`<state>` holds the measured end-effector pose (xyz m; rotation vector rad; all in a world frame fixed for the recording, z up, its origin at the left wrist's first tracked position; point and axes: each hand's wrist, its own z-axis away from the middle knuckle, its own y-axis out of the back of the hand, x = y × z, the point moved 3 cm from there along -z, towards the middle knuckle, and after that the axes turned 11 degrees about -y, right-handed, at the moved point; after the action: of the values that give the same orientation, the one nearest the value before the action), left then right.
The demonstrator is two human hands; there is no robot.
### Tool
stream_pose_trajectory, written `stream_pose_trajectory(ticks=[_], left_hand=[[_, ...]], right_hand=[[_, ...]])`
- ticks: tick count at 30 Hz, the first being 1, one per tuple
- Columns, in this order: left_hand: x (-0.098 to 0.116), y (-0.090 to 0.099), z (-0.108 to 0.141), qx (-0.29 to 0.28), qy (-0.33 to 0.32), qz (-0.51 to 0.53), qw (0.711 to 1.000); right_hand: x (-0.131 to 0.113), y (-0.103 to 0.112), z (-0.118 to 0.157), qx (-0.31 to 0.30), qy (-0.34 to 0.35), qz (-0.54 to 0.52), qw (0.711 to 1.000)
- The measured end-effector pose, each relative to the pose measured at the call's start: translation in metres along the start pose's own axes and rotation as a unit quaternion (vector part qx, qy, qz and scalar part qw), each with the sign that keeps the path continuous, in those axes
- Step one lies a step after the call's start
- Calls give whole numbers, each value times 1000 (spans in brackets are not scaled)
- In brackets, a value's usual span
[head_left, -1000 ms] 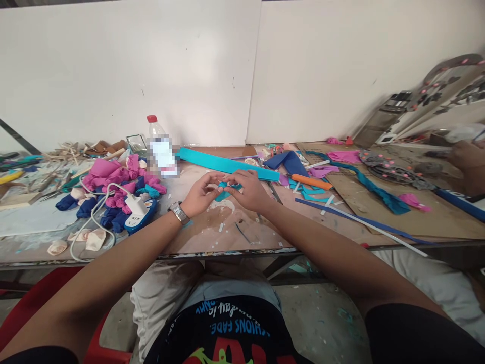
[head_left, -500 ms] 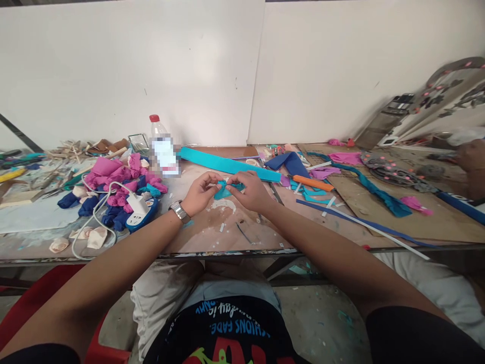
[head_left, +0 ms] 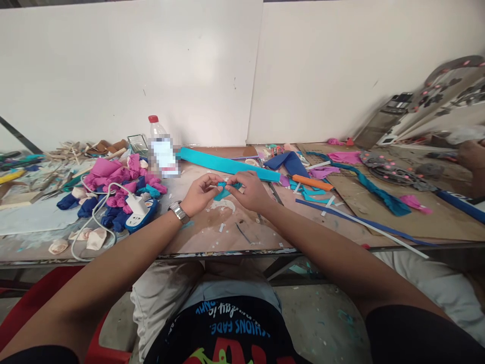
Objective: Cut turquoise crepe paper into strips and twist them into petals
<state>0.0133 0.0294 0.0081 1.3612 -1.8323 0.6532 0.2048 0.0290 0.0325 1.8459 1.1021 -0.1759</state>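
Note:
Between my two hands is a small teal piece of crepe paper [head_left: 222,193], gathered along its upper edge. My left hand [head_left: 201,193], with a metal watch [head_left: 179,212] at the wrist, pinches its left side between thumb and fingers. My right hand [head_left: 252,191] pinches the right side in the same way. The fingers partly cover the piece. Just behind the hands lies a long turquoise strip of crepe paper [head_left: 223,164]. An orange-handled cutter [head_left: 312,182] rests to the right, among blue and turquoise scraps.
Left of my hands, pink and blue crumpled paper pieces [head_left: 109,174] are heaped beside a blue power strip [head_left: 142,216] with a white cable. Behind them stands a red-capped bottle [head_left: 153,121]. A cardboard sheet [head_left: 352,205] lies right. Another person's hand [head_left: 473,156] shows at the far right.
The teal piece has shifted slightly between my fingertips, and its gathered top shows a little more. Both hands stay in nearly the same place.

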Motion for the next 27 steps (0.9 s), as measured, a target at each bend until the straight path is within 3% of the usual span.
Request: stream_pose_trajectory(ticks=[6,27], left_hand=[[-2,1,-1,28,14,13,999],[1,-5,0,21,28,24,999]], right_hand=[[-3,1,0,0,10,-9,1000],[2,-1,0,1,1,-8,1000]])
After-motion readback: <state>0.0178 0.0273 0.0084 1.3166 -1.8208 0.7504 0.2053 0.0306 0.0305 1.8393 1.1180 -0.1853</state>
